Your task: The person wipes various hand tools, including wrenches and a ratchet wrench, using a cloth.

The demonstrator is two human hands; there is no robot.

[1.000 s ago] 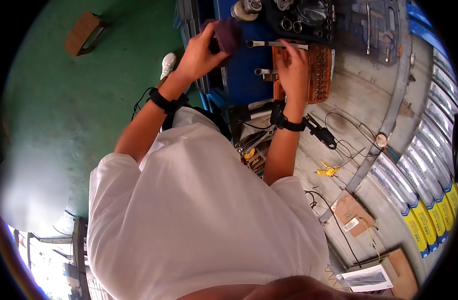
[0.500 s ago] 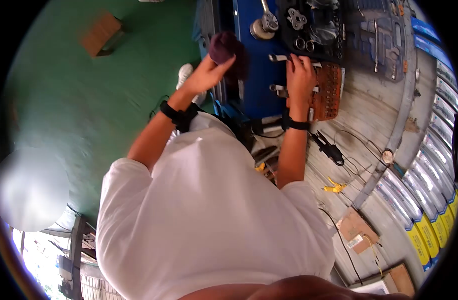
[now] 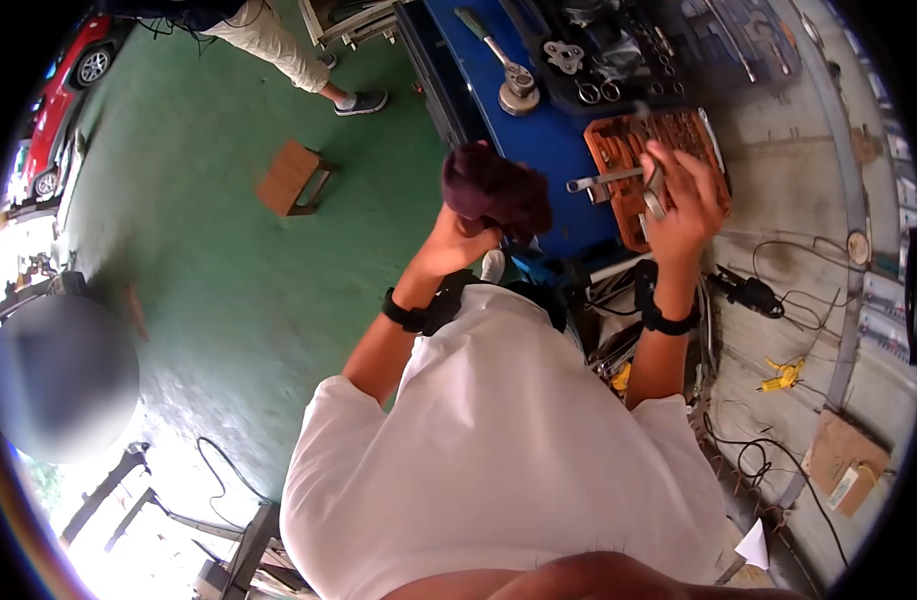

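A bunched dark maroon cloth (image 3: 496,192) is gripped in my left hand (image 3: 456,245), beside the edge of the blue bench top (image 3: 508,130). My right hand (image 3: 690,205) is closed on a metal wrench (image 3: 656,190), held over the orange socket tray (image 3: 633,225). Just left of those fingers, another wrench (image 3: 603,181) reaches out over the tray's left edge; whether it touches my hand I cannot tell. The fingers partly cover the tray.
A ratchet with a green handle (image 3: 498,55) lies on the bench near a black tool case (image 3: 553,85). A wooden stool (image 3: 293,178) stands on the green floor. Another person's leg (image 3: 278,45) is at the top. Cables and a yellow clip (image 3: 781,375) lie right.
My right hand has come up from the tray with a wrench in its fingers. The cloth stays in my left hand. The view has swung, bringing in another person's legs and a red car.
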